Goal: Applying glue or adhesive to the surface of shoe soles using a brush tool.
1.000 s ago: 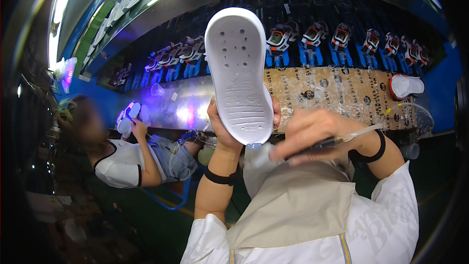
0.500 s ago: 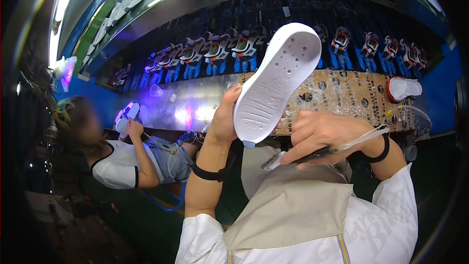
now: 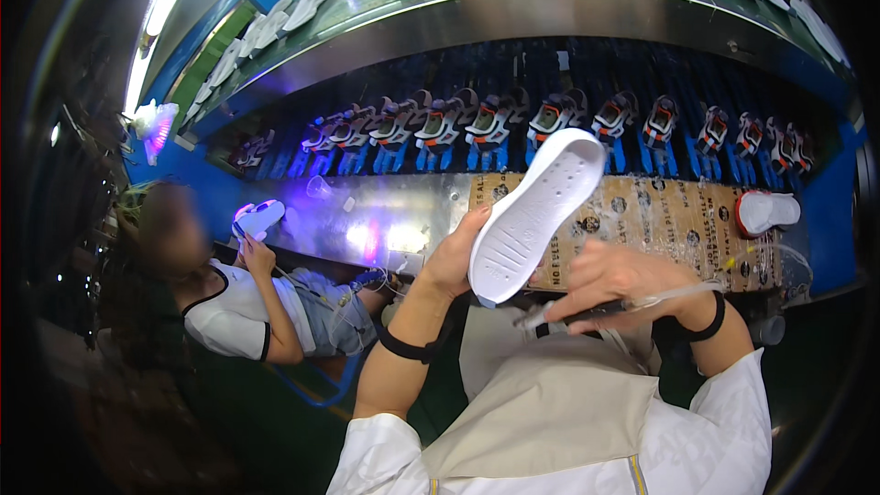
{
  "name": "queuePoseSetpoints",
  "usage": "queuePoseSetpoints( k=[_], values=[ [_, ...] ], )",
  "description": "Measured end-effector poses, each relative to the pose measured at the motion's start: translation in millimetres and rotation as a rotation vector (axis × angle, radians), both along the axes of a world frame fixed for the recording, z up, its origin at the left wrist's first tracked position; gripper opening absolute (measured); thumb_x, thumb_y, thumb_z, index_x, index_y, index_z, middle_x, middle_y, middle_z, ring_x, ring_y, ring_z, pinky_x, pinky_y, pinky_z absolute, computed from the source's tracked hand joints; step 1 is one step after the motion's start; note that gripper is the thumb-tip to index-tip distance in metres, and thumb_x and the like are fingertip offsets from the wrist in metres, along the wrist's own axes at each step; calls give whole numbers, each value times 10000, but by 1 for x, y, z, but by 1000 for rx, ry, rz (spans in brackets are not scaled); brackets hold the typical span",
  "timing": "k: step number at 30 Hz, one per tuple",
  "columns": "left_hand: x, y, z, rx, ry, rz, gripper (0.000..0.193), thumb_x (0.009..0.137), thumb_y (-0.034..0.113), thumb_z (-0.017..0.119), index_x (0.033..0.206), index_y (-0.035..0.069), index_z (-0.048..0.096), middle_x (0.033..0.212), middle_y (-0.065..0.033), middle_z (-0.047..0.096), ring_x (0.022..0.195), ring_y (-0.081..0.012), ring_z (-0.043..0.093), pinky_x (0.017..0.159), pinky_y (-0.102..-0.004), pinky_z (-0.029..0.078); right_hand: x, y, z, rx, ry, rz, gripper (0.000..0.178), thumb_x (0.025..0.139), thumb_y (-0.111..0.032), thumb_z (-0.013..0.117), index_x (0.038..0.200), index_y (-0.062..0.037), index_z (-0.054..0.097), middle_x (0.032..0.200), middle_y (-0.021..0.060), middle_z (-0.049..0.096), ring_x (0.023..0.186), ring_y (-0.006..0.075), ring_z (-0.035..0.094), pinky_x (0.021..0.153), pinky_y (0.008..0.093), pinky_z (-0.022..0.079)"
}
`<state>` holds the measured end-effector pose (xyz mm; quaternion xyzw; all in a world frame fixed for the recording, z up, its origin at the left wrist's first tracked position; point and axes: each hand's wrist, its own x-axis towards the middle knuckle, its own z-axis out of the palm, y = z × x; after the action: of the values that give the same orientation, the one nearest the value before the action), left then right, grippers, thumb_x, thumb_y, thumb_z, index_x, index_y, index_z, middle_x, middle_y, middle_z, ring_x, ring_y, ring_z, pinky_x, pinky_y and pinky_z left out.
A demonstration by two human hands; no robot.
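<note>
White sole [image 3: 539, 220] leaned right, left edge gripped by your left hand [image 3: 456, 257], underside fingers hidden; your right hand [image 3: 623, 282] clasped tubed tool [image 3: 596, 313] nearby; steady sole seemed essential.

A narrow gap separates the white sole [image 3: 533, 225] from your right hand [image 3: 616, 281], while a row of shoes [image 3: 490, 122] on blue holders [image 3: 488, 158] blocks your reach beyond the cardboard-covered bench [image 3: 642, 220].
</note>
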<state>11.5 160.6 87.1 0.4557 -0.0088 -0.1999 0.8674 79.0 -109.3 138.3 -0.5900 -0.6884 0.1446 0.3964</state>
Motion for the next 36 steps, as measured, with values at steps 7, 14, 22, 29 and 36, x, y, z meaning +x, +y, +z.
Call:
queuePoseSetpoints(
  k=[7,14,22,29,36],
  values=[
    [-11,32,4,-281,81,195,829,997,629,324,1540,10,421,1134,-368,654,831,-464,704,668,-513,629,0,-24,-37,231,263,-327,270,886,-138,790,1135,-35,782,786,110,683,689,245,583,673,363,433],
    [95,57,164,-395,-343,257,892,1060,652,258,1494,-119,374,1335,-371,548,1113,-440,646,927,-452,603,-1,-25,-65,244,460,-526,292,868,-97,787,1141,4,769,845,128,712,770,235,655,695,346,494],
    [154,90,153,715,-548,1129,591,1072,447,526,1323,-84,586,1163,-250,687,962,-303,714,829,-422,609,14,-27,-115,216,438,-620,292,875,-84,774,1154,-1,762,916,131,732,782,230,659,704,339,508],
    [211,101,195,1826,-719,1003,794,971,557,622,1425,-90,542,1289,-314,661,1289,-446,594,1133,-450,430,22,-24,-170,188,500,-680,284,900,-116,743,1170,-29,764,937,128,735,838,255,672,760,363,528],
    [268,148,200,1769,-562,520,778,985,578,594,1520,20,507,1501,-259,552,1419,-355,518,1163,-393,408,32,-23,-191,113,500,-686,287,866,-93,748,1145,-29,772,895,127,729,781,269,649,726,369,516]
  ],
)
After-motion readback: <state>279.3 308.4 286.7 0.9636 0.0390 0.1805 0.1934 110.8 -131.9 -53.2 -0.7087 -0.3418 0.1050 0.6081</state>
